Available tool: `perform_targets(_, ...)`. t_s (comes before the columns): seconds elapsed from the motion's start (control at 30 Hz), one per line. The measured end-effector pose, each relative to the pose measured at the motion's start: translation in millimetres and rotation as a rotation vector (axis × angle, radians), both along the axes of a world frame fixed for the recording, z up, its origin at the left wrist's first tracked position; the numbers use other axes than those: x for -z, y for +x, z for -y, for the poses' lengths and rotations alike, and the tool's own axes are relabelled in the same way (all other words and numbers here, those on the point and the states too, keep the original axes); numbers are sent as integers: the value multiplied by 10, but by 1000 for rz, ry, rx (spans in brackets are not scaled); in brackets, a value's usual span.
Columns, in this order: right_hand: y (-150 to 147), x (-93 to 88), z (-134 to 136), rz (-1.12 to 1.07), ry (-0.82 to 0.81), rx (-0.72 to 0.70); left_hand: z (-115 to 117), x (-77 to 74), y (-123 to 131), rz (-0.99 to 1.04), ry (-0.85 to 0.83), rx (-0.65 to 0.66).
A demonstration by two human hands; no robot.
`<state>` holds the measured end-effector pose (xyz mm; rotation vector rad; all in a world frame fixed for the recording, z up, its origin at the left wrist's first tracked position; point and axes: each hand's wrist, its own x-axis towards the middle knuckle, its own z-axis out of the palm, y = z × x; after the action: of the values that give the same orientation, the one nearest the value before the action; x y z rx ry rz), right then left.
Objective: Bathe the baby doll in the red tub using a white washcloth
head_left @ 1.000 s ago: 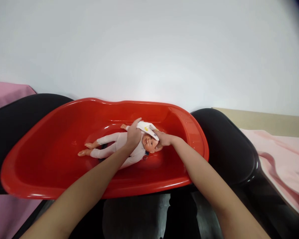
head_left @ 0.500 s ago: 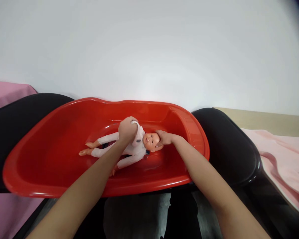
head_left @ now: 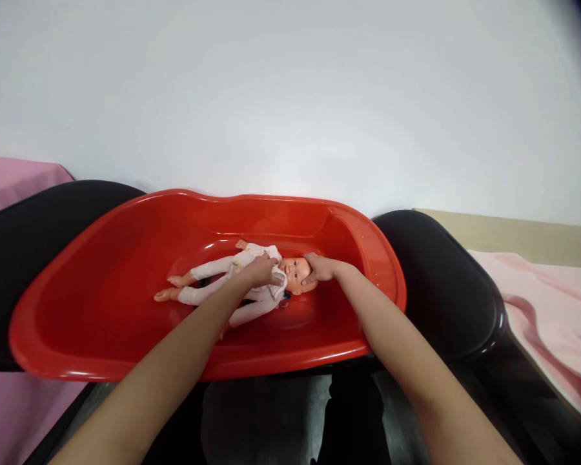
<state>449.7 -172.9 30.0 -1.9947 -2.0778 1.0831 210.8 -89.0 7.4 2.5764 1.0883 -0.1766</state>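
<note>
A baby doll (head_left: 232, 284) in a white suit lies on its back in the red plastic tub (head_left: 101, 310), head to the right. My left hand (head_left: 259, 271) presses a small white cloth (head_left: 277, 286) against the doll's chest, just under its chin, fingers closed on the cloth. My right hand (head_left: 319, 268) cups the top of the doll's head (head_left: 295, 274), fingers curved round it.
The tub rests on black rounded chair-like supports (head_left: 440, 290). Pink fabric (head_left: 552, 310) lies at the right on a beige surface, and more pink cloth (head_left: 10, 181) shows at the far left. A white wall fills the background.
My left hand drew the white cloth off the doll's head, lifted it over the chest, then lowered it onto the chest near the chin. My right hand stayed on the head.
</note>
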Motion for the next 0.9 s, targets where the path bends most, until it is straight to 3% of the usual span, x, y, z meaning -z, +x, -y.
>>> perform_targets(0.2,-7,-20,12,38,-14,-2,15,39,15,64,92,25)
perform_targets(0.4,-13,-39,16,45,-51,9,175,-303,19,172,440,-160)
perform_targets(0.5,-27,-80,28,44,-59,19,274,-475,22,321,583,-284)
perform_targets(0.6,-38,-103,39,21,-47,17,299,-513,4,526,514,-380)
perform_targets(0.77,-1,-37,20,8,-36,13,176,-369,-39,948,309,-528)
perform_targets(0.9,49,47,-16,-10,-23,16,139,-342,-18,1244,315,-573)
